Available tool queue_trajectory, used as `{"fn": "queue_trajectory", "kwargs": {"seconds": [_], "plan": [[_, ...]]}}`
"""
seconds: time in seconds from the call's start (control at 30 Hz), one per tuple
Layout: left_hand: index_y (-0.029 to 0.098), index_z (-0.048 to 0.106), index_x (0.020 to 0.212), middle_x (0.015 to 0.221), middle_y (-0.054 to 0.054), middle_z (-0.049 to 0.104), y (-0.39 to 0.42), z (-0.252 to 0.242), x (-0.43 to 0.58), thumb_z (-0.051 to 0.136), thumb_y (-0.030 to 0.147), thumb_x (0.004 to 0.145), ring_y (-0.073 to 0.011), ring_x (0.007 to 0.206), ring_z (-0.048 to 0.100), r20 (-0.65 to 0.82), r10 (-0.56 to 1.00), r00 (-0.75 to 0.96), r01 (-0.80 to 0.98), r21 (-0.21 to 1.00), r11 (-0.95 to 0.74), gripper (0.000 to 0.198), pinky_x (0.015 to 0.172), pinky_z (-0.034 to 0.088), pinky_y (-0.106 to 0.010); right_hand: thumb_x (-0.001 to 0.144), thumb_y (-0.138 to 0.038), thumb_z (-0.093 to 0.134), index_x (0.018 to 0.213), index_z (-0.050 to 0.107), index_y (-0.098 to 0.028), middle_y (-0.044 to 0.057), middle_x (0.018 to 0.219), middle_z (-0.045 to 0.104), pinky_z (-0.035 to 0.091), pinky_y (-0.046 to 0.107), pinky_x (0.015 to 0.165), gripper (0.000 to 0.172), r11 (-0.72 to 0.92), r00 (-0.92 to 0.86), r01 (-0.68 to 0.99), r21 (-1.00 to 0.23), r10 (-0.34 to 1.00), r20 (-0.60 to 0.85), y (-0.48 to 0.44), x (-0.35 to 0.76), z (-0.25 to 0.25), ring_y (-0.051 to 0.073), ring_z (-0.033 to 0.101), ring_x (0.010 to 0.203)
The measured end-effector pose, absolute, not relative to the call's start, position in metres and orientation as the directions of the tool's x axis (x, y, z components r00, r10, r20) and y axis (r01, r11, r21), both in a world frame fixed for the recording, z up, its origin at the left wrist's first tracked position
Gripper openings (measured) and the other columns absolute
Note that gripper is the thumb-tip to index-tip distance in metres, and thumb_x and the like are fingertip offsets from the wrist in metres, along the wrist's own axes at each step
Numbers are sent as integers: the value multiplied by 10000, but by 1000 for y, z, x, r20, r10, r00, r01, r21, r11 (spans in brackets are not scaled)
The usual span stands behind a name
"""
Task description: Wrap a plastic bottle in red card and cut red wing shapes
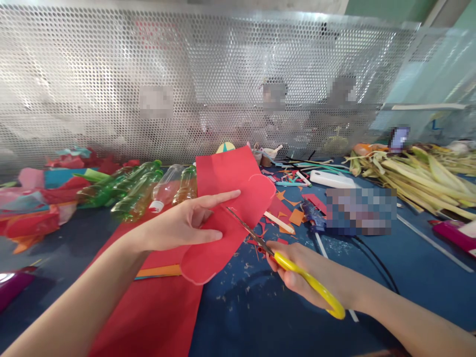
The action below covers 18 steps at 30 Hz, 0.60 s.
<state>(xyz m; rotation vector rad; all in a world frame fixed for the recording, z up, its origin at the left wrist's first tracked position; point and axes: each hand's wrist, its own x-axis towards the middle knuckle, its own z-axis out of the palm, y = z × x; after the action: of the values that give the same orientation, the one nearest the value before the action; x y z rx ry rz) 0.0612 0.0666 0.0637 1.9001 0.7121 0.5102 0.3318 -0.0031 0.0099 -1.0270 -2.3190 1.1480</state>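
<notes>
"How is the flat red paper sheet [226, 173] marked?"
"By pale curves; it is seen over the blue tabletop [238, 317]."
"The hands?"
"Yellow-handled metal scissors [285, 261] are grasped by the right hand [314, 263]; whether the sheet is gripped by the left hand [182, 223] cannot be told."

Scissors [288, 264], paper scraps [296, 217] and plastic bottles [139, 196] suggest a craft workspace

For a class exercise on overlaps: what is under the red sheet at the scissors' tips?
At the lower left of the red sheet, an orange strip and more red paper show; whatever else it covers is hidden.
</notes>
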Motion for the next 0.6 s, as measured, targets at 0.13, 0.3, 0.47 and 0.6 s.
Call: {"fn": "queue_trajectory", "kwargs": {"seconds": [0.13,0.3,0.47,0.6], "plan": [[392,412,1405,1351,0,540,67,64,62,648,188,820,-109,822,565,38,677,735,254,910,-327,663,734,492,-221,879,-730,296,826,409,-196,-43,671,388,234,234,484,549,397,-677,376,-838,734,44,-4,330,16,92,301,530],[398,415,1401,1392,16,509,67,64,61,641,171,823,-116,885,578,49,679,733,247,910,-332,661,758,490,-211,844,-784,276,794,396,-196,-54,672,351,224,232,483,603,394,-673,347,-851,737,67,-4,329,21,84,268,532],[351,397,1420,1374,-24,526,66,65,62,631,170,827,-108,837,567,48,678,734,253,906,-338,663,737,492,-224,846,-783,270,796,391,-196,-62,657,334,214,232,475,602,388,-666,363,-847,744,56,-4,330,19,81,253,525],[366,386,1424,1322,-14,575,65,66,63,630,189,830,-155,948,592,32,681,732,269,904,-331,666,751,494,-238,853,-772,290,789,386,-196,-65,657,319,209,234,472,588,387,-665,364,-847,745,54,-4,330,19,80,237,526]]}}
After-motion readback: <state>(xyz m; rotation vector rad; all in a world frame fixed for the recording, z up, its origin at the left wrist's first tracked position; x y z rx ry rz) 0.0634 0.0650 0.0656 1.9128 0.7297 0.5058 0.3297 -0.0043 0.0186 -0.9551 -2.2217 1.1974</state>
